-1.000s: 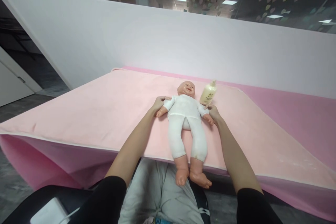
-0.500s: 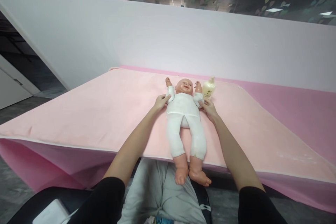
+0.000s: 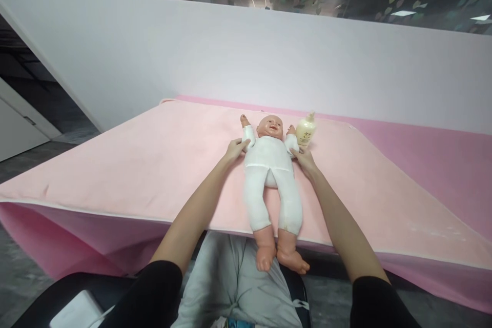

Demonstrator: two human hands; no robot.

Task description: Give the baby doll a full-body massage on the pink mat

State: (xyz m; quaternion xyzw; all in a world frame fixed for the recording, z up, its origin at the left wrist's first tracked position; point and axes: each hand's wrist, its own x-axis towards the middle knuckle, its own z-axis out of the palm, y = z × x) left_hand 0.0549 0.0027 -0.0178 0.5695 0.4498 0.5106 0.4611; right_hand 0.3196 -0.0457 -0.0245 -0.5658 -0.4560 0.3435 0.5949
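A baby doll [image 3: 269, 156] with a white cloth body lies face up on the pink blanket [image 3: 172, 164]. Its head points away from me, and its bare feet hang over the table's near edge. My left hand [image 3: 235, 150] is closed on the doll's upper arm at the left, thumb on top. At the other side, my right hand [image 3: 305, 158] grips the doll's other upper arm from the outside. Both doll arms are raised beside the head. Just beyond my right hand stands a pale yellow pump bottle [image 3: 306, 130], close to the doll's hand.
A white partition wall [image 3: 246, 56] rises behind the table. Darker pink cloth [image 3: 434, 164] shows at the right and hangs below the near edge. My lap [image 3: 234, 282] is under that edge. A white box-like device [image 3: 79, 311] with a cable lies at the lower left.
The doll's arms have shifted slightly: the left one leans a little further outward, and the right one has turned, its hand lower. My hands keep hold in nearly the same places.
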